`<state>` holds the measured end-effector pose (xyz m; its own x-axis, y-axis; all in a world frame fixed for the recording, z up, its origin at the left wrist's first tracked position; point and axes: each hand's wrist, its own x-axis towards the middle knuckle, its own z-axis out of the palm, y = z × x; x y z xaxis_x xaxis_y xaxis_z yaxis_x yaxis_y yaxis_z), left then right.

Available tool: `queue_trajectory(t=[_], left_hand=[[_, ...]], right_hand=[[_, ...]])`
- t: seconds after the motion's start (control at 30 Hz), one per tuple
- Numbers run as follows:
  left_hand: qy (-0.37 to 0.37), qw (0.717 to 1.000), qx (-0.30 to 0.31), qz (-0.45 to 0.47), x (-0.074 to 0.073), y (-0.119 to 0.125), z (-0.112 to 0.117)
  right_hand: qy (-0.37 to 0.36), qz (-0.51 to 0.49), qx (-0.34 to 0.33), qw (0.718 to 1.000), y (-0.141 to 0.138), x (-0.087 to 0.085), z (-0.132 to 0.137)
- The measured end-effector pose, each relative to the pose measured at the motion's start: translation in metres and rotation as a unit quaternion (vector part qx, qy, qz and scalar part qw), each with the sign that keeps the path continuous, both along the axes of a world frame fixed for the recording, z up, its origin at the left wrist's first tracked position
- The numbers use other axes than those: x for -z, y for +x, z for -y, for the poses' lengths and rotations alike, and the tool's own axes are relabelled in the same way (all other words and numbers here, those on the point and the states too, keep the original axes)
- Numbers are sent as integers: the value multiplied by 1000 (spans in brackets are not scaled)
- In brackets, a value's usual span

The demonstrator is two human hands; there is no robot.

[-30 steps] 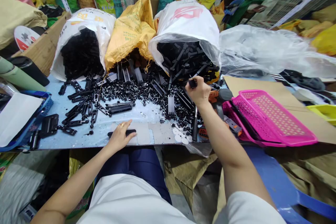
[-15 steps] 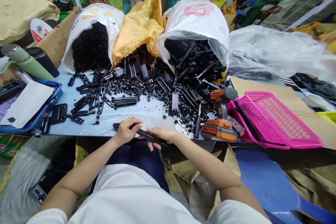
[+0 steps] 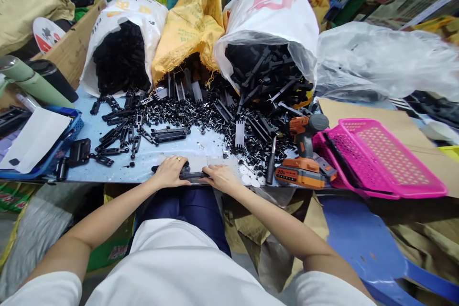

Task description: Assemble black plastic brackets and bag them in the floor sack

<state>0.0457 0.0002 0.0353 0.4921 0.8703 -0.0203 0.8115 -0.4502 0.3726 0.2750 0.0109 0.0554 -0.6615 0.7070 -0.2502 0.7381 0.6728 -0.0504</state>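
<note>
At the table's front edge, my left hand point(image 3: 170, 172) closes over the left part of a long black plastic piece point(image 3: 195, 175). My right hand point(image 3: 222, 177) has its fingers closed on the right end of the same piece. It lies level between both hands, partly hidden by the fingers. A thin grey sheet point(image 3: 218, 161) lies flat just beyond them. Farther back, a stack of long black plastic parts point(image 3: 170, 135) rests on the blue tabletop point(image 3: 118, 168). Many small black pins point(image 3: 186, 114) are heaped behind that.
A white sack point(image 3: 124, 9), a yellow sack point(image 3: 193, 19) and another white sack point(image 3: 268, 14) spill black parts. To the right are a hammer point(image 3: 271, 165), an orange cordless drill point(image 3: 303, 172) and pink baskets point(image 3: 390, 162). A blue basket point(image 3: 46, 165) stands left.
The black piece has gone from slanted to level at the table edge. My right hand has turned from palm-up to palm-down on its right end. The view has shifted slightly.
</note>
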Motion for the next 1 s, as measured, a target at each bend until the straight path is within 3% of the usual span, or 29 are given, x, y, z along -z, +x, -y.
queue_trajectory(t=[0.17,0.33,0.5,0.63,0.67,0.73,0.83,0.9,1.0], left_hand=[[39,998,-10,45,3,-9,4],[57,994,32,89,10,-15,5],[22,999,21,28,7,-4,-3],[5,998,57,16,-5,30,-48],[10,999,33,16,-8,42,-65],[-4,997,-74,3,-10,65,-101],[-18,990,-142,6,-6,92,-141],[-23,988,-155,17,-2,100,-150],[-13,984,-172,46,-2,90,-138]], right_hand=[[73,-16,-7,997,-6,-15,8],[73,-17,-37,997,-11,-30,1],[52,-24,-40,998,3,-11,-15],[48,-66,-15,997,27,15,-23],[53,-84,-7,995,32,19,-26],[69,-111,24,991,40,26,-37],[121,-111,120,979,43,30,-68],[150,-98,163,970,37,32,-96],[173,-79,164,968,21,33,-135]])
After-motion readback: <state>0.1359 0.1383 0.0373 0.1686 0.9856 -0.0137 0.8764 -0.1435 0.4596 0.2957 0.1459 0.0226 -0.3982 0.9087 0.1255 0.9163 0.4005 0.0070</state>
